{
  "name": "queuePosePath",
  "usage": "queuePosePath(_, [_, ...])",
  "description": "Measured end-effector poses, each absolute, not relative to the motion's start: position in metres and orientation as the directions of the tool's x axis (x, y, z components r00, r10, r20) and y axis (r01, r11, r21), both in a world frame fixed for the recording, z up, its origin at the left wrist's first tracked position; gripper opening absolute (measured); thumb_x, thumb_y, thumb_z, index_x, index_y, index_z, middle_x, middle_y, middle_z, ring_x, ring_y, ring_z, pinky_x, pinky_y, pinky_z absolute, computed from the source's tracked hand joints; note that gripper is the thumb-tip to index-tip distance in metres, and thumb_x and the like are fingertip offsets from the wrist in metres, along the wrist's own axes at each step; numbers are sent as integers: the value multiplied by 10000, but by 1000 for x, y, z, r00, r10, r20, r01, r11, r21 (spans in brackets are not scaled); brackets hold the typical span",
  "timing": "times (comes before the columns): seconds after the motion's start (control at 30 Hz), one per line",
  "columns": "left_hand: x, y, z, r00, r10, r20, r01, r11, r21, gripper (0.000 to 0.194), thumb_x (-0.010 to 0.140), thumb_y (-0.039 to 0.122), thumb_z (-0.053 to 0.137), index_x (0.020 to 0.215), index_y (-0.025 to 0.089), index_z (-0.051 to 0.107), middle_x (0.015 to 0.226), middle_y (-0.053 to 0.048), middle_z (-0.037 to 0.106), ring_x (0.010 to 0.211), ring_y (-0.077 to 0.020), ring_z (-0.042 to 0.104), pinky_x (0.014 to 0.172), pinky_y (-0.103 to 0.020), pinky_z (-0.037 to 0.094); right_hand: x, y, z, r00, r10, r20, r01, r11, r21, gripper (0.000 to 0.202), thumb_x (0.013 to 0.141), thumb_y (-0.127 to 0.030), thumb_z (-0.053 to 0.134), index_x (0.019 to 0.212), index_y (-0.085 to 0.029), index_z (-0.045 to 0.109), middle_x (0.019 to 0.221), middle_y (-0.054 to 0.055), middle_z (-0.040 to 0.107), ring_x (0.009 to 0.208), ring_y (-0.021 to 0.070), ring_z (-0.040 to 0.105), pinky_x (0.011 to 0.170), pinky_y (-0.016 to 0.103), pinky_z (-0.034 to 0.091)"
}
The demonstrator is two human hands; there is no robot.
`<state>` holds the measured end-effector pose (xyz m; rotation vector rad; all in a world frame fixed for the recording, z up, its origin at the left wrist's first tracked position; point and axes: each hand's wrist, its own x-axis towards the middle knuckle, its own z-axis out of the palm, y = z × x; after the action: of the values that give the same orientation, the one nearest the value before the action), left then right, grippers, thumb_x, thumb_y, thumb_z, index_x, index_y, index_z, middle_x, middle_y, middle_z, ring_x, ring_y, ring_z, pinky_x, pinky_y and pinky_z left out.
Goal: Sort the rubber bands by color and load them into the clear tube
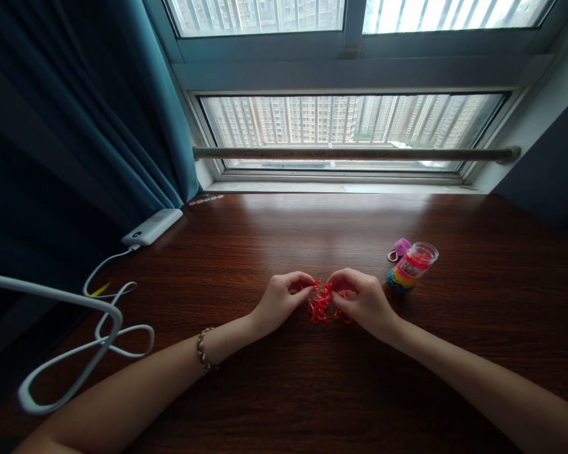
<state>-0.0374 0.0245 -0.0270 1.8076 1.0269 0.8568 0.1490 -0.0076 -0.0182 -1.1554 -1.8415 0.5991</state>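
Observation:
A small pile of thin red rubber bands (pixel 319 310) lies on the dark wooden table between my two hands. Thumb and index finger of my left hand (pixel 284 299) pinch a red rubber band at the pile's upper left edge. On the other side, my right hand (pixel 364 302) is closed in a pinch on a red band too, above a few loose loops at its fingertips. Just beyond the right hand stands a clear jar (pixel 411 268), with red, yellow and blue layers inside and its mouth uncovered. A purple cap with a loop (pixel 401 248) is beside the jar.
A white power bank (pixel 154 227) rests at the table's left edge by the blue curtain (pixel 137 113). Its white cable (pixel 108 309) coils across the left side, near a small yellow piece (pixel 100 290). A window with a metal rail (pixel 355 154) runs behind the table.

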Motion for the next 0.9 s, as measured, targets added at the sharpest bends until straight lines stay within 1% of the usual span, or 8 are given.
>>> queuePosePath(0.1, [-35,22,-19,455,887,75,233,-200,952,195,738,268,580,857,133,656,845,-50,676,789,-176,607,730,-269,479,149,-9,-16,-250,852,460,463,523,-716,83,733,-142,562,793,-180,605,743,23,592,686,130,565,642,242,456])
queuePosePath(0.23, [-34,17,-12,519,855,-8,182,-101,978,204,737,256,582,859,124,677,833,-56,687,782,-188,612,725,-275,475,148,-12,-15,-320,785,530,455,618,-642,128,783,-167,528,840,-199,637,800,39,567,710,123,552,629,228,455])
queuePosePath(0.33, [-33,14,-13,566,815,-124,110,74,991,250,730,287,596,881,103,670,817,-73,686,747,-189,617,695,-284,480,148,-14,-16,-358,747,561,446,664,-600,161,821,-195,485,854,-209,643,851,52,549,738,125,550,625,226,462])
queuePosePath(0.47, [-33,15,-19,612,755,-236,-48,333,942,297,708,288,629,904,66,650,830,-110,677,744,-188,624,727,-316,484,148,-14,-16,-385,715,583,430,698,-573,182,837,-200,461,855,-213,642,886,55,546,770,129,557,648,225,473])
queuePosePath(0.57, [-34,17,-22,622,736,-266,-136,437,889,275,672,230,663,893,67,649,839,-117,675,786,-188,626,795,-332,467,148,-14,-16,-397,711,581,436,703,-562,201,846,-174,439,857,-210,636,862,53,561,759,126,558,654,224,472])
queuePosePath(0.67, [-33,17,-20,630,732,-261,-127,428,895,279,669,219,667,905,70,648,863,-120,672,797,-181,624,794,-310,465,149,-14,-17,-392,705,591,455,707,-542,184,844,-169,442,866,-203,621,891,62,557,782,133,555,669,231,472])
queuePosePath(0.8, [-30,13,-15,613,758,-222,-22,297,955,281,667,256,668,888,82,655,822,-97,680,695,-167,620,688,-289,490,147,-15,-20,-370,707,602,484,701,-525,159,844,-204,444,895,-203,595,920,72,541,821,147,551,694,247,481])
queuePosePath(0.9, [-29,11,-13,592,785,-185,20,214,977,264,690,287,642,859,84,663,778,-83,684,667,-172,618,662,-296,496,145,-16,-21,-361,719,594,492,688,-534,150,845,-211,442,919,-199,572,946,78,534,846,152,548,730,258,482])
